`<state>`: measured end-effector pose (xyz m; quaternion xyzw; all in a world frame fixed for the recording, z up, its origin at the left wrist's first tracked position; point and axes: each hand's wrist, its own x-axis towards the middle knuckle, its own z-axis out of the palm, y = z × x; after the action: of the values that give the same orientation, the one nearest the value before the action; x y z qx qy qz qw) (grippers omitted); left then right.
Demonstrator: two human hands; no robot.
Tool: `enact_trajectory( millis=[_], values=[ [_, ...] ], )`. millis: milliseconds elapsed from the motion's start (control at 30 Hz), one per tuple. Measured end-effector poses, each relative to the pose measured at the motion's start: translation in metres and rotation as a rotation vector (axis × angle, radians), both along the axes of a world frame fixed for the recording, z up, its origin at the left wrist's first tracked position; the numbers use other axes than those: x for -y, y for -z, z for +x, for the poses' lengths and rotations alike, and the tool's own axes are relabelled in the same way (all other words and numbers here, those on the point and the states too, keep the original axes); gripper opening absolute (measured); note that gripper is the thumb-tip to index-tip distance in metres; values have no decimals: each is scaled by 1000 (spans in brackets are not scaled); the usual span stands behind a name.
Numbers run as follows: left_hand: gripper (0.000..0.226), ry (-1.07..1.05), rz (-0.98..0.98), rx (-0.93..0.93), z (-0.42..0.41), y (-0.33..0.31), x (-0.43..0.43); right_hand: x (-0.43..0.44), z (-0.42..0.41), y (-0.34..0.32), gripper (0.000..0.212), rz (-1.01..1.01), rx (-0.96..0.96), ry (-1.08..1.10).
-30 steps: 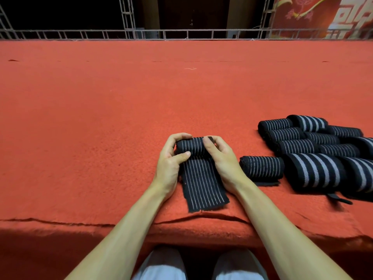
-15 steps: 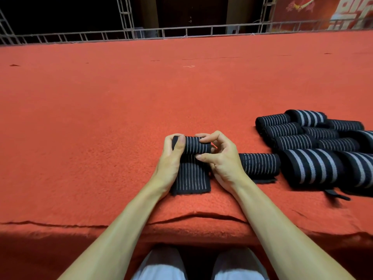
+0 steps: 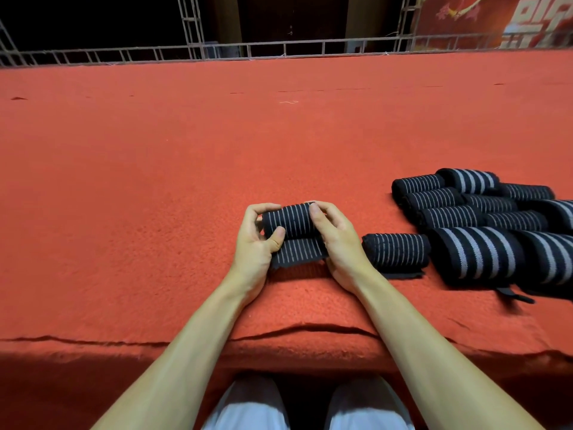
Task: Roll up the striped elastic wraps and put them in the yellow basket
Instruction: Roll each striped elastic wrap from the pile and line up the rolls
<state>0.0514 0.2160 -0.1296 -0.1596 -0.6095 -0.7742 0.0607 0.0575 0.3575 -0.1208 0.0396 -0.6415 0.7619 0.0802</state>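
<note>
At the near edge of the red felt table [image 3: 155, 181], both the left hand [image 3: 254, 243] and the right hand [image 3: 338, 243] grasp the striped wrap [image 3: 290, 217]; its flat tail [image 3: 297, 252] has shortened over the past second, so this roll is nearly finished. One finished roll [image 3: 397, 252] lies just right of the hands, roughly ten more sit piled [image 3: 477, 212] beyond, and no yellow basket shows.

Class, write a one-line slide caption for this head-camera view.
Both hands, left and right, roll a striped wrap on red felt, beside finished rolls.
</note>
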Motion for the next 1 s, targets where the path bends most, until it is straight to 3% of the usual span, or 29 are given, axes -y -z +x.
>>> enact_trajectory(
  millis=[133,267,433,567,667,833,933,1000],
  values=[
    [37,39,-23,-18,1,-1,1,0,3,-3,42,1,25,20],
    [54,91,-11,1,-1,-1,3,-5,4,-3,17,-120,28,-55],
    [51,-62,53,88,-3,-2,-2,-7,2,1,31,-109,-43,-119],
    [30,-149,4,52,-8,2,0,-6,-1,4,36,-7,-73,-65],
    [37,-223,-76,40,-7,0,-1,-2,2,1,43,173,-109,-1],
    [41,-256,-126,84,-9,0,-2,-1,9,-25,63,871,-62,69],
    [39,-246,-128,104,-8,1,-3,-21,16,-56,47,1053,-206,135],
    [38,-219,-178,102,-7,1,-3,-45,23,-76,37,1247,-184,107]
  ],
)
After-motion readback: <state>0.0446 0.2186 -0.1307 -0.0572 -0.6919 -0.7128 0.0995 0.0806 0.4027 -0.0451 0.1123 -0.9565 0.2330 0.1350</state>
